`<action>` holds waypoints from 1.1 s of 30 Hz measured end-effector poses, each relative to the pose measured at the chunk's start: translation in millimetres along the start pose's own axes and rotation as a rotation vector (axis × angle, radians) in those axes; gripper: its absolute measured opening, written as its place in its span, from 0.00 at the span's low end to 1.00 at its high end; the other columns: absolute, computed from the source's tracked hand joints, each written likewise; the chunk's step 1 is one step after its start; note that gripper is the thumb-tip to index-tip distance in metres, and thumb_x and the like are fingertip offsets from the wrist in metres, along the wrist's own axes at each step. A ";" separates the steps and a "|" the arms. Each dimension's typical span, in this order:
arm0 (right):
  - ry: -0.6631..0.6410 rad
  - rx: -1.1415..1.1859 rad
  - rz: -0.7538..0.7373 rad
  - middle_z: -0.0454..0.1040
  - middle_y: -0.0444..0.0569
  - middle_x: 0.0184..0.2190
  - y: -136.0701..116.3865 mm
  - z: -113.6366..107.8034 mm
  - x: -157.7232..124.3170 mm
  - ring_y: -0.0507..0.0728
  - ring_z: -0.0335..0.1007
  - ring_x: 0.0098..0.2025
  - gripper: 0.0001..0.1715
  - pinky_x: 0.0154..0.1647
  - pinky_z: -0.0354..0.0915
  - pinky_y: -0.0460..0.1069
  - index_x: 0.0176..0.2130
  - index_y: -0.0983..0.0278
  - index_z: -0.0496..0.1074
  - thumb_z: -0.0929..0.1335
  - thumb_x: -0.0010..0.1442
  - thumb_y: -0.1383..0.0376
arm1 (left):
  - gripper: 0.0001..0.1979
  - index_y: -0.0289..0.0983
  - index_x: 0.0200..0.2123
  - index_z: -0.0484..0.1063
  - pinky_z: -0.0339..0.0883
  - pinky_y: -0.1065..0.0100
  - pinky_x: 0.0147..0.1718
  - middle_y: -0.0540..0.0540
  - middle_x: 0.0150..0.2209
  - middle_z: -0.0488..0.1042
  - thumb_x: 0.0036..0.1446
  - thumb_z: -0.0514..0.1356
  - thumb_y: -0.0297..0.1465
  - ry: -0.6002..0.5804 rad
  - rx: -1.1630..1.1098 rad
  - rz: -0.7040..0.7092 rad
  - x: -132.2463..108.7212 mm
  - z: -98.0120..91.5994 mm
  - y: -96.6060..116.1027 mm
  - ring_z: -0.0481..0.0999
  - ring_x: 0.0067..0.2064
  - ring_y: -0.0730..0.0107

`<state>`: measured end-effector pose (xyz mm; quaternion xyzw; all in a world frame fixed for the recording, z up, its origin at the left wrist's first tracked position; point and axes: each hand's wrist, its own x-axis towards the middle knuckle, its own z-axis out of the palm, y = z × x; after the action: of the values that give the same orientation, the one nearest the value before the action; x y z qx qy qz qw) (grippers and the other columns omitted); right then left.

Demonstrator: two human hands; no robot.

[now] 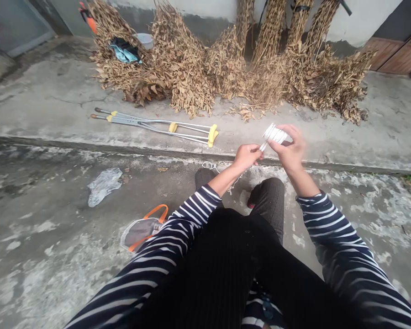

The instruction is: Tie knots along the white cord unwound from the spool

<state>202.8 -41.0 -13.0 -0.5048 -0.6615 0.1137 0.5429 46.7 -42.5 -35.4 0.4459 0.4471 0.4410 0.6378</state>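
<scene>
I sit on concrete ground with my legs stretched out, in striped sleeves and dark trousers. My right hand (290,148) is closed round a bundle of wound white cord (275,134), held up in front of me. My left hand (247,156) pinches the cord just below the bundle. A loose length of the white cord (210,166) hangs down from my hands and trails over the ground by my feet.
A pair of metal crutches (157,124) with yellow pads lies on the raised concrete step ahead. Dry brown plants (226,68) are piled against the wall. A crumpled plastic bag (103,184) and an orange-handled bag (144,230) lie at my left.
</scene>
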 end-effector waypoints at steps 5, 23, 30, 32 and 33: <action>-0.084 -0.142 -0.164 0.73 0.54 0.48 7.2 5.5 -9.0 0.63 0.71 0.51 0.21 0.44 0.75 0.58 0.48 0.61 0.78 0.73 0.56 0.55 | 0.10 0.31 0.26 0.75 0.64 0.77 0.22 0.50 0.22 0.74 0.58 0.58 0.18 -0.018 0.004 -0.054 -15.1 -11.2 5.1 0.72 0.23 0.79; -0.527 -0.436 -0.512 0.70 0.54 0.58 -10.5 -10.8 -16.1 0.65 0.64 0.59 0.19 0.57 0.69 0.65 0.60 0.52 0.71 0.64 0.71 0.61 | 0.08 0.29 0.31 0.74 0.61 0.74 0.23 0.44 0.23 0.78 0.62 0.58 0.24 -0.156 -0.143 -0.231 -35.9 -33.1 17.5 0.78 0.24 0.72; -0.486 -0.452 -0.498 0.72 0.57 0.57 -6.9 -3.6 -15.6 0.68 0.66 0.58 0.24 0.53 0.70 0.63 0.58 0.54 0.73 0.66 0.69 0.48 | 0.10 0.29 0.32 0.74 0.62 0.73 0.23 0.44 0.24 0.78 0.64 0.56 0.26 -0.235 -0.199 -0.212 -39.9 -34.9 15.0 0.78 0.25 0.72; -0.469 -0.412 -0.487 0.72 0.56 0.56 -5.0 -1.6 -17.7 0.68 0.65 0.58 0.25 0.54 0.70 0.64 0.57 0.54 0.74 0.66 0.69 0.46 | 0.10 0.30 0.32 0.74 0.63 0.73 0.24 0.43 0.25 0.79 0.65 0.59 0.29 -0.265 -0.202 -0.212 -40.7 -37.5 10.5 0.78 0.26 0.72; -0.460 -0.401 -0.473 0.72 0.55 0.56 -4.7 -1.2 -18.7 0.67 0.65 0.58 0.24 0.54 0.70 0.64 0.57 0.53 0.74 0.65 0.69 0.46 | 0.11 0.30 0.33 0.74 0.64 0.74 0.25 0.42 0.26 0.79 0.65 0.60 0.32 -0.272 -0.200 -0.214 -41.5 -38.9 8.6 0.79 0.27 0.72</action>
<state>199.3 -58.4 -20.6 -0.3956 -0.8732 -0.0360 0.2822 -1.0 -73.7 -27.6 0.3858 0.3554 0.3486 0.7768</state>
